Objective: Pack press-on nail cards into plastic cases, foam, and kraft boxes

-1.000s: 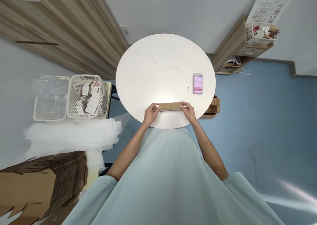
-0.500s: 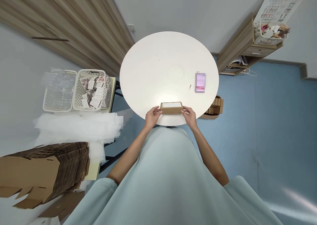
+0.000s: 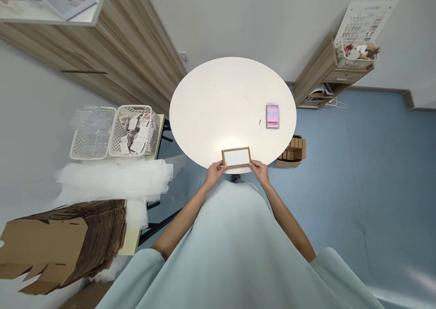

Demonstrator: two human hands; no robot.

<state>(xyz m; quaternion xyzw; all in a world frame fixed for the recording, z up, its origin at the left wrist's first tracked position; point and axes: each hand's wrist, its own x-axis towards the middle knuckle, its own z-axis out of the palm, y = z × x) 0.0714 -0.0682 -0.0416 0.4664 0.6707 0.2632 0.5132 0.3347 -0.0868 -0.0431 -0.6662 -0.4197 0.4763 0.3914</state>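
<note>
A small brown cardboard box (image 3: 236,166) with a white panel on its upper face is held at the near edge of the white oval table (image 3: 218,114). My left hand (image 3: 215,172) grips its left end, fingers and thumb closed on the corner. At the opposite end, my right hand (image 3: 260,170) pinches the right side the same way. The white face is turned up toward me, with a small yellow mark at its lower left. Whether the box rests on the table or is lifted I cannot tell.
A blurred purple rectangle (image 3: 272,116) lies on the table's right. To the left are white baskets (image 3: 155,129) with packets, white wrapping sheets (image 3: 116,179) and stacked flat cardboard (image 3: 44,241). An open carton (image 3: 289,164) of small boxes stands on the floor at right.
The box has tilted so that more of its white face shows, and its left end now sits slightly lower. Both hands moved a little toward me with it. The camera view has shifted.
</note>
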